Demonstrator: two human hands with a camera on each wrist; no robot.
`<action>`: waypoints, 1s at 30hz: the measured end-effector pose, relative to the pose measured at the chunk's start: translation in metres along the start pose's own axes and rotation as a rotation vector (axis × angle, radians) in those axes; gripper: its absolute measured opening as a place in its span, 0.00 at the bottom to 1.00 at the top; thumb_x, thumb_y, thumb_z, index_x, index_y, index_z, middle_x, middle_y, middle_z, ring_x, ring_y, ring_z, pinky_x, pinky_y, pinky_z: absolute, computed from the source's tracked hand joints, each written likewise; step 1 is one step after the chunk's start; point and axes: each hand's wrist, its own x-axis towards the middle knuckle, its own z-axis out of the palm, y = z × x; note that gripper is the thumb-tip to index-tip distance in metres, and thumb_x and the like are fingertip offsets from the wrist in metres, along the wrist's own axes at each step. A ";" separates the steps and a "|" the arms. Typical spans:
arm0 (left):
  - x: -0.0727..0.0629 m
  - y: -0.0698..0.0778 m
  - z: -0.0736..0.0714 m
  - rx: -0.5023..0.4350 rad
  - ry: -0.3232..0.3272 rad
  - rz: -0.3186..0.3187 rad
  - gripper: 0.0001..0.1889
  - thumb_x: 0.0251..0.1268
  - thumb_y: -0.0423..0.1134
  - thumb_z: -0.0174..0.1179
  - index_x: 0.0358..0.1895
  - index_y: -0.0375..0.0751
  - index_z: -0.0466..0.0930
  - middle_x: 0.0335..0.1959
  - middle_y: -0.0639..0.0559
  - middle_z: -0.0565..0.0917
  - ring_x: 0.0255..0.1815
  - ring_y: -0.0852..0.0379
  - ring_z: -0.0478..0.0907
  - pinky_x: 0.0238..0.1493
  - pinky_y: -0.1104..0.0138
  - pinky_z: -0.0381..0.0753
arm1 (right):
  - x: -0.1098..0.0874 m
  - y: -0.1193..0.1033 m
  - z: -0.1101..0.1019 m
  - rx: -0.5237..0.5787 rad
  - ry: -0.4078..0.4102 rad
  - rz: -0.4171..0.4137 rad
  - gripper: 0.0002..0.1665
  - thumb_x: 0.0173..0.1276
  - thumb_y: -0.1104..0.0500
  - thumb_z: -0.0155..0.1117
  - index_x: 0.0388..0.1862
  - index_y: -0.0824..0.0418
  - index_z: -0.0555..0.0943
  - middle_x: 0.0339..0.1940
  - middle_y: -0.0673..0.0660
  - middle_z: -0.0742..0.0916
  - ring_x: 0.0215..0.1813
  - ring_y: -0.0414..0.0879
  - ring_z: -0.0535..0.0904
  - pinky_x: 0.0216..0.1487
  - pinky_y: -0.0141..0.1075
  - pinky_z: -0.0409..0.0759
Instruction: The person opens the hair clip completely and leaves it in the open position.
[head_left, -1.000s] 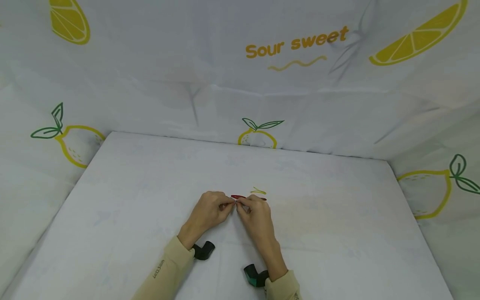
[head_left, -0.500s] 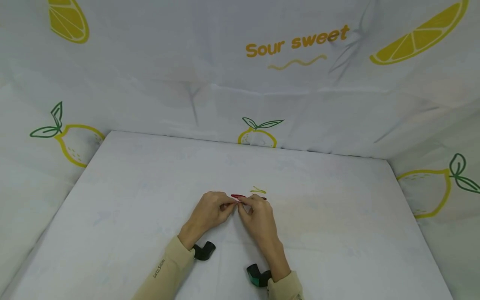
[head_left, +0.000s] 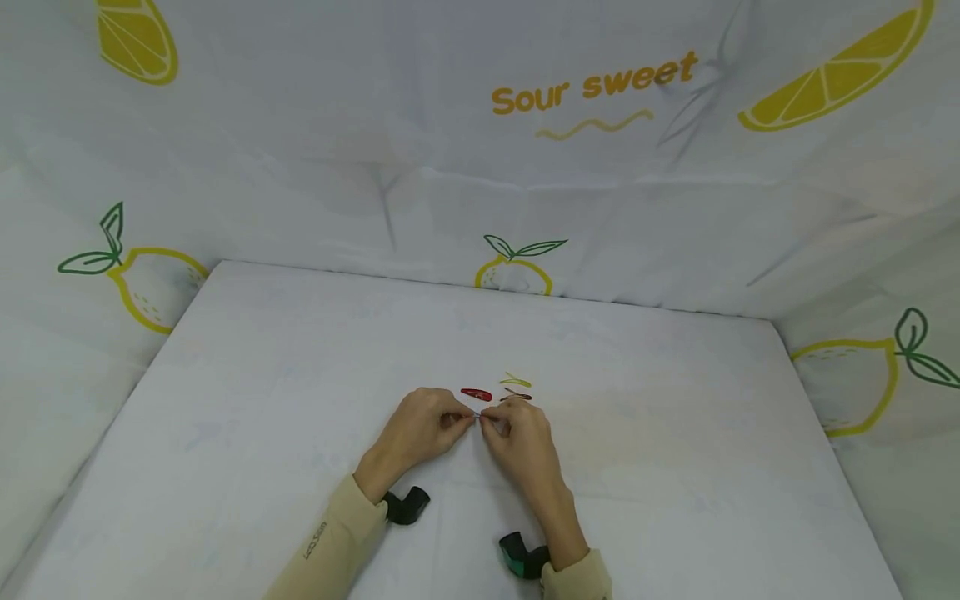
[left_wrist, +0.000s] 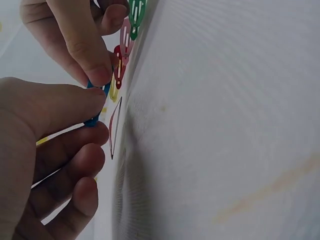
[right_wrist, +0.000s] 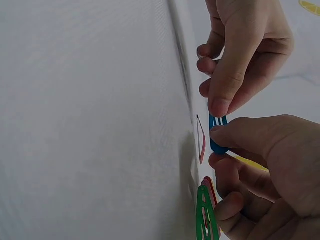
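A blue snap hair clip [right_wrist: 218, 146] is held between my two hands, just above the tabletop. My left hand [head_left: 420, 427] pinches one end between thumb and index finger. My right hand [head_left: 523, 439] pinches the other end the same way, so the fingertips cover much of the clip. Just beyond the hands lies a red hair clip [head_left: 477, 394]. A yellow hair clip [head_left: 516, 382] lies to its right, with a dark red hair clip [head_left: 517, 396] just nearer. In the wrist views a green hair clip [left_wrist: 136, 19] and a pink hair clip [left_wrist: 126, 36] show beside the right hand.
A white cloth covers the table [head_left: 300, 350]. White fabric walls [head_left: 315, 192] printed with lemons stand at the back and both sides. Black curved pieces [head_left: 407, 505] sit at both wrists, next to the beige sleeves [head_left: 330, 542].
Both hands have shifted slightly toward the body, still pinching the blue hair clip. More of the red and dark red hair clips now shows. The right forearm has moved a little to the right.
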 end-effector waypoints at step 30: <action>-0.001 0.001 0.001 -0.055 -0.156 -0.006 0.02 0.57 0.32 0.74 0.33 0.41 0.93 0.27 0.54 0.90 0.27 0.67 0.80 0.32 0.79 0.76 | -0.006 0.002 -0.006 -0.035 -0.094 0.047 0.05 0.58 0.70 0.74 0.30 0.62 0.92 0.27 0.54 0.91 0.21 0.32 0.65 0.22 0.25 0.66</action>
